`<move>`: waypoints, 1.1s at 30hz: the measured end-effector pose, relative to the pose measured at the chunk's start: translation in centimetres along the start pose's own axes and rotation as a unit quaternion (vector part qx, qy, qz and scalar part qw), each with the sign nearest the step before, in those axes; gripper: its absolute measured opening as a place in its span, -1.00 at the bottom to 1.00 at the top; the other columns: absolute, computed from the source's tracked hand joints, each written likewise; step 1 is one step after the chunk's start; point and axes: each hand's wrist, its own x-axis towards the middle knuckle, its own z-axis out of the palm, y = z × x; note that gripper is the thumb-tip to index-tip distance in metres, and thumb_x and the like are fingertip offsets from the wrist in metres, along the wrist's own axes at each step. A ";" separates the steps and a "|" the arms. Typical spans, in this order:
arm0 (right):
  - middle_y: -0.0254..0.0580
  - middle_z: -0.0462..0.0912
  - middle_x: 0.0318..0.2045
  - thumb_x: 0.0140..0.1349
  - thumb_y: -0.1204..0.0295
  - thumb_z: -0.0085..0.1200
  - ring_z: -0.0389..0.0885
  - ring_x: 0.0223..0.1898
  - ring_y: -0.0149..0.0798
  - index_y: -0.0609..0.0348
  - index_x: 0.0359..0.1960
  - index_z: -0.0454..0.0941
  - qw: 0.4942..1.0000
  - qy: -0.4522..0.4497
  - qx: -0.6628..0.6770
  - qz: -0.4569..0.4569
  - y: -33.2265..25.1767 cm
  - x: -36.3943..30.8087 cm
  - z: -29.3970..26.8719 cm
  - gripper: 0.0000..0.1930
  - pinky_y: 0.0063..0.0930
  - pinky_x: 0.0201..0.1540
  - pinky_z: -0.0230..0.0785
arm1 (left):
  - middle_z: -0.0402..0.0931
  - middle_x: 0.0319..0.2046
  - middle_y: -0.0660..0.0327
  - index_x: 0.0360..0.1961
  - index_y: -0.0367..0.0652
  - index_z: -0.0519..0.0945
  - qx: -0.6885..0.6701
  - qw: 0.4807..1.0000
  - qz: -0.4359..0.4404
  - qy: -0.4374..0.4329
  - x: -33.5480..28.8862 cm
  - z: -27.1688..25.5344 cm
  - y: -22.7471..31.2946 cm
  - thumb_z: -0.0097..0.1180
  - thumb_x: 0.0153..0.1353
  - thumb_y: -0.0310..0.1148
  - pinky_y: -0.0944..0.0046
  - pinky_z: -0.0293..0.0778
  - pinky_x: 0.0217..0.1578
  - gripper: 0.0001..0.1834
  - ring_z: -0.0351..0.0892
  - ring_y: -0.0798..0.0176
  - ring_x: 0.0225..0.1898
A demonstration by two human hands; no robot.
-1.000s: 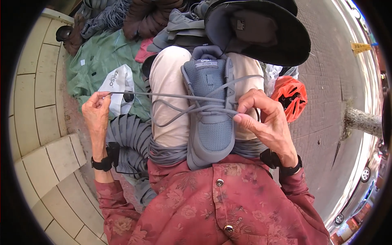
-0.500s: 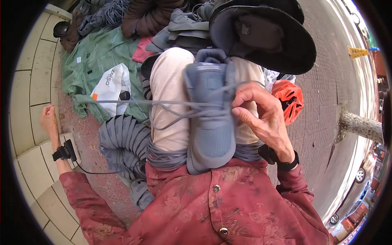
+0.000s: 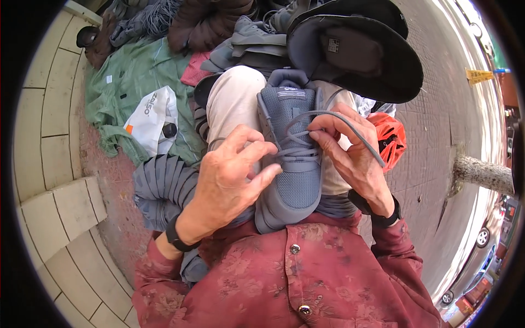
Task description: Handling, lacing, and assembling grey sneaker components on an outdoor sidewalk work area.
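A grey lace-up shoe [image 3: 294, 188] rests between my thighs, toe toward my body. Its grey shoelace [image 3: 298, 141] crosses the tongue in several rows, and a loose length of it curves over my right hand. My right hand [image 3: 350, 145] is closed at the shoe's right eyelet edge, pinching the lace between thumb and forefinger. On the left side, my left hand [image 3: 227, 172] hovers beside the lacing. Its thumb and forefinger are apart, and I see nothing held between them.
Beyond my knees lie a green sack [image 3: 128, 82], a white plastic bag [image 3: 147, 120], grey shoe parts [image 3: 249, 46] and stacked black curved pieces [image 3: 355, 54]. Striped grey stacks [image 3: 164, 183] sit left, an orange-red bag [image 3: 389, 139] right. A tree trunk [image 3: 484, 174] stands farther right.
My left hand has come in from far left to the shoe's lacing. The lace stretched leftward is no longer taut across; a loose length now arcs over my right hand, which stays at the eyelets.
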 end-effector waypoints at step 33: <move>-0.13 0.55 -0.49 0.13 0.60 0.26 0.51 -0.47 -0.22 0.33 -0.33 0.59 0.992 0.022 0.069 0.101 1.8 -2.4 -2.9 -0.89 -0.40 -0.39 0.34 | 0.63 -0.51 0.31 -0.35 -0.32 0.75 -0.168 0.956 -0.170 -0.168 4.5 -1.7 -0.1 0.23 0.28 -0.35 0.43 0.30 -0.45 -0.78 0.42 0.50 -0.48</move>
